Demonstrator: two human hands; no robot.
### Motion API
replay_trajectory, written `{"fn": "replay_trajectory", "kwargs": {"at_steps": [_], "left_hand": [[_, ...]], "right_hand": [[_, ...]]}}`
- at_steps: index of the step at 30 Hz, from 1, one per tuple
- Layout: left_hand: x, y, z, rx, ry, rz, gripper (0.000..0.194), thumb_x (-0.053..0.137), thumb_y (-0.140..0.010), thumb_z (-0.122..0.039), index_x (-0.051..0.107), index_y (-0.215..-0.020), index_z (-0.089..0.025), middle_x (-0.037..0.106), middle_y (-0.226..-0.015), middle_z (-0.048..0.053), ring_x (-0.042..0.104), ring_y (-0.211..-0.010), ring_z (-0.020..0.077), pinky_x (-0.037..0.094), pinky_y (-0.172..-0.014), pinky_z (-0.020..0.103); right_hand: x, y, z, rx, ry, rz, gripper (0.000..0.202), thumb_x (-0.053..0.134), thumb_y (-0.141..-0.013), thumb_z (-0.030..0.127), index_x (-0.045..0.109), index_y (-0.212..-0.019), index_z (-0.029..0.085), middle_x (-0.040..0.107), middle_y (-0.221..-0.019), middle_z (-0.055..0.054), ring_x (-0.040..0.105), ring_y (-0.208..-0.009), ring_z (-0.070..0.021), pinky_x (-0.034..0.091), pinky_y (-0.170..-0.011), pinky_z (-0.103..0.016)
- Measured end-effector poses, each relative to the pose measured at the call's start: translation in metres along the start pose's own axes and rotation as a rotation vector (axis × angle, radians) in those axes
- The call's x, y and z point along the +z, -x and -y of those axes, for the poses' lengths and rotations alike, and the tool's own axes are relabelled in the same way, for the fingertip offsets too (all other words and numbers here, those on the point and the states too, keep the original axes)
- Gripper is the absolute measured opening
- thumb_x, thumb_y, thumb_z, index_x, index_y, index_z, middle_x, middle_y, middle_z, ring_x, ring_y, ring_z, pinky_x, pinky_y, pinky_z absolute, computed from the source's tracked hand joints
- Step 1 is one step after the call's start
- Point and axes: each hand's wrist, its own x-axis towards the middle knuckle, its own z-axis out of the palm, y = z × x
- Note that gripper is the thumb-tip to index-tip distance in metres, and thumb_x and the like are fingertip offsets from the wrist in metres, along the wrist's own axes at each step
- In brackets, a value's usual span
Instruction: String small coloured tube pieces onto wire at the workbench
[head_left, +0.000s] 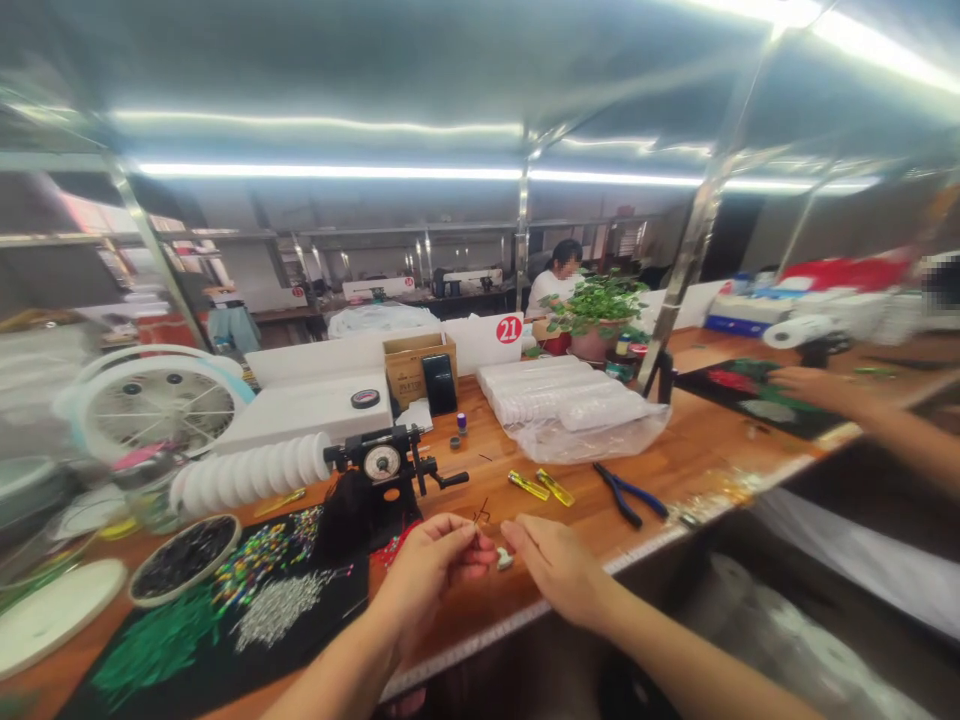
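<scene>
My left hand is over the front edge of the wooden table, its thumb and fingers pinched together on something too small to make out. Close on its right is my right hand, back upward, its fingertips pointing at the left hand; what they hold, if anything, is hidden. A small whitish piece shows between the two hands. Thin dark wires are just beyond the left fingertips. Two yellow-handled tools and blue-handled pliers lie farther back.
On the left are a black mat with silver pieces, green strips and colored beads, a bowl and a hand-cranked device. Bagged white rolls lie behind. Another person's arm reaches in at right; one person sits farther back.
</scene>
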Motion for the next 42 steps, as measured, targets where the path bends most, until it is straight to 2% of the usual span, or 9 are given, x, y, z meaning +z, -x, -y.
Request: {"fn": "replay_trajectory", "kwargs": {"at_steps": [8, 16, 20, 23, 28, 33, 37, 40, 42], "left_hand": [[0.011, -0.008, -0.001, -0.025, -0.031, 0.001, 0.010, 0.064, -0.078, -0.016, 0.059, -0.072, -0.010, 0.069, -0.070, 0.010, 0.065, -0.063, 0.0129, 0.051, -0.058, 0.019], [0.024, -0.034, 0.004, -0.026, -0.067, -0.019, 0.012, 0.063, -0.078, -0.014, 0.057, -0.069, -0.010, 0.067, -0.067, 0.010, 0.063, -0.056, 0.0124, 0.049, -0.052, 0.019], [0.023, -0.034, 0.005, -0.002, -0.063, -0.068, 0.014, 0.066, -0.076, -0.017, 0.058, -0.068, -0.009, 0.061, -0.059, 0.004, 0.056, -0.047, 0.0078, 0.041, -0.041, 0.014], [0.019, -0.031, 0.002, 0.005, -0.041, -0.108, 0.018, 0.069, -0.075, -0.019, 0.057, -0.066, -0.009, 0.059, -0.059, 0.002, 0.053, -0.046, 0.0045, 0.034, -0.037, 0.010], [0.010, -0.028, -0.003, -0.008, -0.014, -0.108, 0.018, 0.068, -0.077, -0.021, 0.056, -0.069, -0.010, 0.058, -0.062, 0.002, 0.054, -0.051, 0.0046, 0.039, -0.041, 0.010], [0.004, -0.031, -0.004, -0.003, -0.069, -0.121, 0.008, 0.065, -0.076, -0.015, 0.059, -0.078, -0.010, 0.063, -0.070, 0.006, 0.060, -0.058, 0.0085, 0.047, -0.051, 0.016], [0.002, -0.038, -0.008, 0.114, -0.229, -0.196, 0.013, 0.065, -0.074, -0.022, 0.059, -0.079, -0.011, 0.066, -0.071, 0.007, 0.057, -0.051, 0.0098, 0.036, -0.040, 0.017], [0.002, -0.044, -0.011, 0.284, -0.406, -0.293, 0.015, 0.062, -0.073, -0.027, 0.061, -0.076, -0.013, 0.067, -0.071, 0.005, 0.053, -0.048, 0.0102, 0.038, -0.044, 0.021], [0.003, -0.047, -0.012, 0.415, -0.526, -0.342, 0.014, 0.060, -0.073, -0.028, 0.064, -0.074, -0.015, 0.067, -0.072, 0.004, 0.057, -0.057, 0.0137, 0.044, -0.056, 0.026]], "right_hand": [[0.008, -0.009, 0.003, 0.001, 0.214, -0.041, 0.055, 0.016, -0.093, 0.047, 0.058, -0.077, 0.015, 0.063, -0.077, -0.004, 0.054, -0.069, -0.0085, 0.029, -0.064, -0.020], [-0.006, -0.023, -0.022, 0.114, 0.392, -0.090, 0.059, 0.012, -0.094, 0.043, 0.063, -0.086, 0.015, 0.067, -0.083, -0.007, 0.061, -0.079, -0.0129, 0.036, -0.069, -0.022], [-0.010, -0.035, -0.035, 0.172, 0.523, -0.113, 0.049, 0.027, -0.092, 0.040, 0.065, -0.094, 0.009, 0.065, -0.096, -0.017, 0.061, -0.090, -0.0208, 0.040, -0.076, -0.028], [-0.006, -0.046, -0.037, 0.137, 0.569, -0.082, 0.037, 0.041, -0.088, 0.036, 0.066, -0.096, 0.010, 0.062, -0.106, -0.016, 0.057, -0.102, -0.0238, 0.041, -0.086, -0.031], [-0.013, -0.071, -0.040, 0.137, 0.557, -0.091, 0.029, 0.048, -0.085, 0.030, 0.064, -0.097, 0.009, 0.058, -0.111, -0.018, 0.049, -0.113, -0.0266, 0.037, -0.097, -0.038], [-0.021, -0.094, -0.048, 0.199, 0.379, -0.041, 0.023, 0.066, -0.071, 0.018, 0.061, -0.090, 0.006, 0.059, -0.106, -0.014, 0.049, -0.111, -0.0231, 0.034, -0.102, -0.043], [-0.011, -0.093, -0.044, 0.179, 0.066, -0.077, 0.015, 0.053, -0.080, 0.017, 0.057, -0.092, 0.010, 0.057, -0.109, -0.013, 0.049, -0.110, -0.0191, 0.034, -0.102, -0.037], [0.001, -0.083, -0.032, 0.182, -0.272, -0.022, 0.020, 0.039, -0.087, 0.030, 0.052, -0.092, 0.016, 0.059, -0.093, -0.006, 0.056, -0.084, -0.0106, 0.045, -0.081, -0.025], [0.009, -0.076, -0.024, 0.225, -0.494, 0.034, 0.033, 0.032, -0.087, 0.046, 0.050, -0.090, 0.018, 0.056, -0.078, 0.000, 0.051, -0.062, -0.0063, 0.044, -0.062, -0.020]]}}
